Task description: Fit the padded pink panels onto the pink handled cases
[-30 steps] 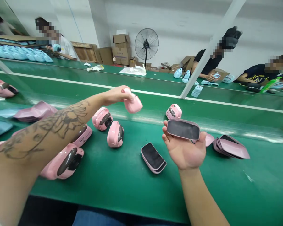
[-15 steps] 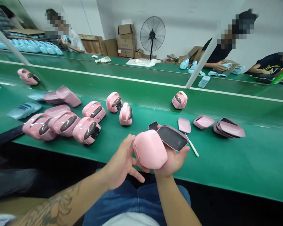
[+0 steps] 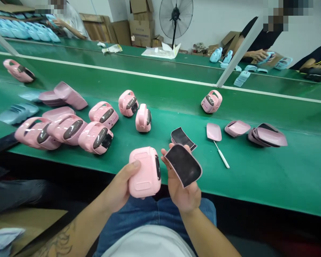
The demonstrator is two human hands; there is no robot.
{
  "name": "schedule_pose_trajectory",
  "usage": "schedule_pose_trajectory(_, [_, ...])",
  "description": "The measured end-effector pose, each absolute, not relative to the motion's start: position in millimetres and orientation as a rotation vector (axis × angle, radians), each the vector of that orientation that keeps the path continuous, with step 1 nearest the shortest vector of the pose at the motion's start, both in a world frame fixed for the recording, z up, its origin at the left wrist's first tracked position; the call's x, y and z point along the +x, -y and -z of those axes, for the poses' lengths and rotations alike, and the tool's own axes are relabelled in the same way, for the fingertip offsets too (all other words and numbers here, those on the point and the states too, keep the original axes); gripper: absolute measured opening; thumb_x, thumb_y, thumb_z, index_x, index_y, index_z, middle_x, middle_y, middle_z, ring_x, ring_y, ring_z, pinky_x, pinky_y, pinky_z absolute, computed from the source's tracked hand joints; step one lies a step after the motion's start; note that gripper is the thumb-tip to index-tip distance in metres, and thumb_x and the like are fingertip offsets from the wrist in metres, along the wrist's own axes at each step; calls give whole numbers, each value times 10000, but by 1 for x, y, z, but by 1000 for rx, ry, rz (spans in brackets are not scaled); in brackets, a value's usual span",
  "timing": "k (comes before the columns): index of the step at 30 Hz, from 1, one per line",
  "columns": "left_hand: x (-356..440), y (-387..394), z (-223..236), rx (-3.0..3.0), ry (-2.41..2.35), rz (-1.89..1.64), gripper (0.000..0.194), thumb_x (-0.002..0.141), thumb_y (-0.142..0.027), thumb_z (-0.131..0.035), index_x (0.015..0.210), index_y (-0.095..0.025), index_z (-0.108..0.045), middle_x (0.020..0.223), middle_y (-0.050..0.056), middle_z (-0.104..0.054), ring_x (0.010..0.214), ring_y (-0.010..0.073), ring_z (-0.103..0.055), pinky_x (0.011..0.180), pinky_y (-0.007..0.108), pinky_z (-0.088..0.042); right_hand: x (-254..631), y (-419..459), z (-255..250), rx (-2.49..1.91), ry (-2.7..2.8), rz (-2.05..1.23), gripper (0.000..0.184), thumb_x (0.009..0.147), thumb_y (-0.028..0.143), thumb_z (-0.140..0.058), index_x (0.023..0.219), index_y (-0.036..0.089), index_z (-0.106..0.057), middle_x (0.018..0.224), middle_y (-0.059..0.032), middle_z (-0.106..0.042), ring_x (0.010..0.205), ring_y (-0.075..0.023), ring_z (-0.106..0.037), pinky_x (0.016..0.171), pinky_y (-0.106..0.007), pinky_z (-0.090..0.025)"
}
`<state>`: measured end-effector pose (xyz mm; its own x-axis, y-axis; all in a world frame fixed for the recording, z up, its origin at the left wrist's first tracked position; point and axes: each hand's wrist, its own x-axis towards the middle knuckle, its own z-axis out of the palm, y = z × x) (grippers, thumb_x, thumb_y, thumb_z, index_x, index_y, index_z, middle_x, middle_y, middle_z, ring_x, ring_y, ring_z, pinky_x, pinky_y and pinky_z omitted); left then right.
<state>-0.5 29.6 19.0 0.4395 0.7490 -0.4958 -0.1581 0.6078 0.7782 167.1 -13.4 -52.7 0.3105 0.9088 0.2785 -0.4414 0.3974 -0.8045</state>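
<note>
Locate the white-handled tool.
Head view, right of centre: the white-handled tool lies on the green bench, in front of the small pink panel, right of the right hand.

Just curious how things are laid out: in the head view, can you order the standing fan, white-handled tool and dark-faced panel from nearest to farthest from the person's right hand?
1. Dark-faced panel: held in the right hand.
2. White-handled tool: on the green worktop, to the hand's right.
3. Standing fan: far back, beyond the worktop.
</note>
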Motion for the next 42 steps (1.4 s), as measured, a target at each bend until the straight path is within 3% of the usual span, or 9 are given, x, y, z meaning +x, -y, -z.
schedule_pose_trajectory(5, [-7,-35,-14,803,-964,-521,865,815,-793,-765,1329,-99,-723,763,103,-762,574,203,-650,421,251,-526,184,26,73,-729,1236,-930,1073,855,705,-810,1726,348,-294,1794,-138,-385,1577,-390,-528,1284,-638,-460])
schedule_pose_trajectory(11, [-7,-34,-4,764,-868,-473,715,826,-703,-824,1221,-110,-763,810,94,-771,772,222,-717,688,273,-615,203,26,70,-860,1654,-767,1120,885,635,-806,1766,274,-216,1837,-167,-276,1700,-397,-307,1357,-646,-320])
schedule_pose_trajectory(16, [-7,-35,1,765,-851,-443,698,842,-715,-798,1183,-106,-781,959,133,-806,820,229,-720,713,281,-591,213,26,58,-863,1806,-659,1099,911,533,-806,1774,251,-188,1837,-195,-230,1707,-404,-281,1345,-663,-326])
schedule_pose_trajectory(24, [-6,-31,10,890,-840,-463,681,947,-702,-686,1255,-97,-744,1092,155,-806,871,235,-707,746,308,-563,221,36,50,-905,1872,-686,1105,886,266,-831,1777,295,-177,1856,-155,-165,1725,-375,-236,1346,-628,-362])
schedule_pose_trajectory(28, [-2,-30,4,974,-766,-496,666,933,-617,-776,1376,-134,-662,1253,153,-776,1044,257,-723,842,313,-572,221,39,44,-941,1909,-676,1065,897,210,-800,1773,296,-200,1852,-154,-181,1721,-372,-245,1340,-634,-376])
schedule_pose_trajectory(34, [3,-29,-3,913,-717,-466,827,782,-474,-952,1434,-127,-579,1291,176,-747,1117,302,-720,923,392,-591,222,43,38,-1001,1970,-669,1037,920,195,-778,1774,288,-197,1848,-167,-181,1714,-384,-259,1330,-655,-386])
schedule_pose_trajectory(39, [3,-26,-1,854,-774,-489,840,741,-440,-971,1424,-158,-572,1275,146,-732,1096,282,-706,905,380,-581,219,41,43,-969,1976,-541,1149,879,618,-846,1775,283,-208,1827,-189,-241,1663,-425,-356,1294,-654,-439])
schedule_pose_trajectory(42, [4,-25,0,915,-844,-590,847,707,-420,-995,1407,-209,-568,1312,114,-707,1140,282,-683,913,370,-576,218,42,43,-1006,1962,-465,1091,901,620,-821,1767,284,-249,1803,-196,-316,1617,-432,-438,1260,-657,-479])
